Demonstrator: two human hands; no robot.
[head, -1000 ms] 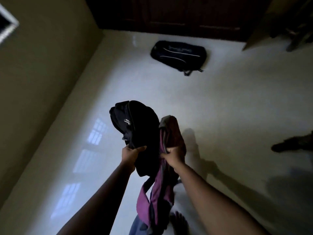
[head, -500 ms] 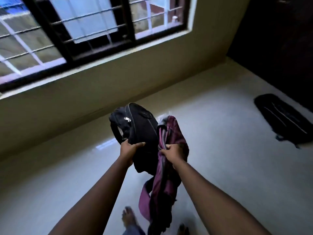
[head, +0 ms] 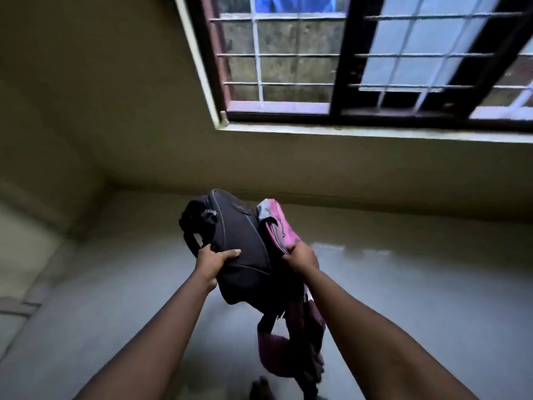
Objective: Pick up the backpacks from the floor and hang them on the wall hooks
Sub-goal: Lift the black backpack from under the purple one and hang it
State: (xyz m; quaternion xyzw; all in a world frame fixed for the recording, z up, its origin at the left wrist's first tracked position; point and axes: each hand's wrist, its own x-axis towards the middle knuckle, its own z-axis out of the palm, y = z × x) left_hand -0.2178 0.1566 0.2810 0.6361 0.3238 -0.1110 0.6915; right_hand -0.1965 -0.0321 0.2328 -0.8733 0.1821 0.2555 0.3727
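Gripping a black fabric backpack (head: 236, 235) at its near edge, the left hand (head: 215, 262) is curling its fingers over the cloth. The right hand (head: 302, 256) is clutching a pink and grey fabric backpack (head: 278, 226), which is touching the black one's right side. Both are hanging mid-scene above the grey glossy floor (head: 418, 298), pink straps dangling near. A barred window (head: 375, 59) is showing far right.

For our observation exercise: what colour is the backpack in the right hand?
The backpack is pink with a grey patch; head view.
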